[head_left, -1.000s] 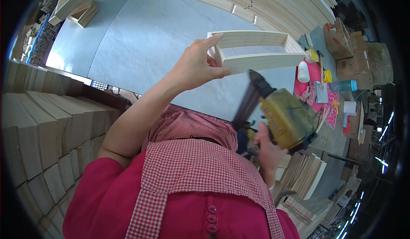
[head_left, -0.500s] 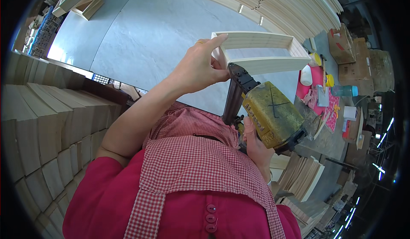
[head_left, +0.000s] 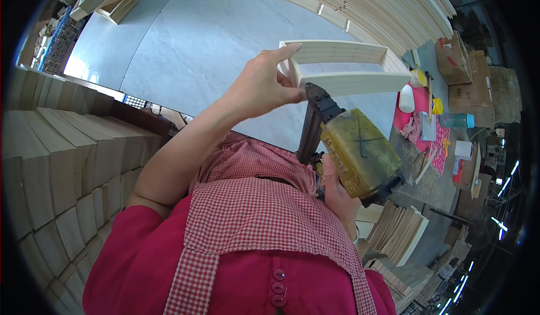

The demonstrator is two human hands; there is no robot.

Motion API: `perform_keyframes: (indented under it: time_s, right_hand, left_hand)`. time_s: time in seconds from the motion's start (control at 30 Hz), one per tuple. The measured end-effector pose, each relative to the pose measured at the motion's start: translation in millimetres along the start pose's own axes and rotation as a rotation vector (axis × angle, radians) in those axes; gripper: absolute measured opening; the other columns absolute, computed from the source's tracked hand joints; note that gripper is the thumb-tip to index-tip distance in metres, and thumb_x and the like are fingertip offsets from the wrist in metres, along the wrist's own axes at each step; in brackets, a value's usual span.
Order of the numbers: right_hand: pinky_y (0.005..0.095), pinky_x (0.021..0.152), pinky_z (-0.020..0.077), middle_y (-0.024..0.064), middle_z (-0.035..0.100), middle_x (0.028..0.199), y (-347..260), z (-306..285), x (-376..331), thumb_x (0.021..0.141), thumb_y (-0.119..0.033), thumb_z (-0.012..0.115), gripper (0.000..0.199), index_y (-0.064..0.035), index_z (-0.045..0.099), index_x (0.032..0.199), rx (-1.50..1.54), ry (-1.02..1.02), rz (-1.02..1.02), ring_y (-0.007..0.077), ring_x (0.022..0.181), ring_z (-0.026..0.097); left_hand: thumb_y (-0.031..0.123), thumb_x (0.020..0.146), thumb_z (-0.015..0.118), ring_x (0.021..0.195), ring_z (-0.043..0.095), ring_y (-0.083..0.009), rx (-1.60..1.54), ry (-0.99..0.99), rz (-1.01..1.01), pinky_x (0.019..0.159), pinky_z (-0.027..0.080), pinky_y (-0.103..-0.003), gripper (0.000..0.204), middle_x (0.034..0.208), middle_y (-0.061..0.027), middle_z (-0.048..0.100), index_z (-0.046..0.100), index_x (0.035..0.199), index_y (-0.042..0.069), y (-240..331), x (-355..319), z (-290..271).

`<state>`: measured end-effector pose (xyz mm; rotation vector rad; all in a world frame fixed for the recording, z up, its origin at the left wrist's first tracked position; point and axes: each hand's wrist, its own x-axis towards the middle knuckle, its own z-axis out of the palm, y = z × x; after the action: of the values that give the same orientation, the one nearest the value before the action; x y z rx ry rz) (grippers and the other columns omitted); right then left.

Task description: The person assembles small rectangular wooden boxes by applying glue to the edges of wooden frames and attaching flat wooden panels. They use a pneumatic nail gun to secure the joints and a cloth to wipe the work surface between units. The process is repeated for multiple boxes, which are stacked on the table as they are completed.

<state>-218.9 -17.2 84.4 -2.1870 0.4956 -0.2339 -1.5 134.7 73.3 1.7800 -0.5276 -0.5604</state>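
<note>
A pale rectangular wooden frame (head_left: 354, 83) stands on the grey-white tabletop (head_left: 214, 39), its long sides running left to right. My left hand (head_left: 264, 84) is closed on its left end, thumb on the near corner and fingers over the short side. My right hand (head_left: 337, 194) grips a yellow and black nail gun (head_left: 363, 152), partly hidden behind the tool's worn yellow body. The gun's black nose touches or nearly touches the frame's near left corner, beside my left thumb; the exact contact cannot be made out.
Long stacks of wooden strips (head_left: 388, 11) line the table's far right. Wooden blocks (head_left: 56, 168) are piled at my left. More frames (head_left: 104, 0) sit at the far left. On the right are cardboard boxes (head_left: 472, 87), a teal bottle (head_left: 457, 121) and a hammer (head_left: 430, 95).
The nail gun has shifted very slightly to the right. Both hands keep their grips, and the frame stays almost in the same place.
</note>
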Motion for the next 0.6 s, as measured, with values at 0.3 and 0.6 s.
perform_keyframes:
  time_s: [0.3,0.6]
  right_hand:
    - [0.0356,0.087,0.0559,0.0099,0.074,0.112,1,2,0,0.092,-0.023,0.076,0.031,-0.0041,0.073,0.117,-0.055,-0.007,0.029,0.0231,0.1,0.072]
    - [0.0352,0.086,0.0564,0.0093,0.075,0.112,4,4,0,0.092,-0.02,0.076,0.027,-0.0054,0.075,0.114,-0.061,-0.017,-0.034,0.0232,0.101,0.073]
  left_hand:
    - [0.028,0.081,0.088,0.095,0.069,-0.0241,-0.256,0.078,0.002,0.083,0.059,-0.037,0.089,0.13,-0.0364,0.056,0.044,0.15,-0.006,-13,6,-10]
    - [0.029,0.081,0.088,0.1,0.069,-0.0251,-0.25,0.058,0.0,0.084,0.06,-0.037,0.09,0.128,-0.0314,0.06,0.043,0.149,-0.009,-11,2,-10]
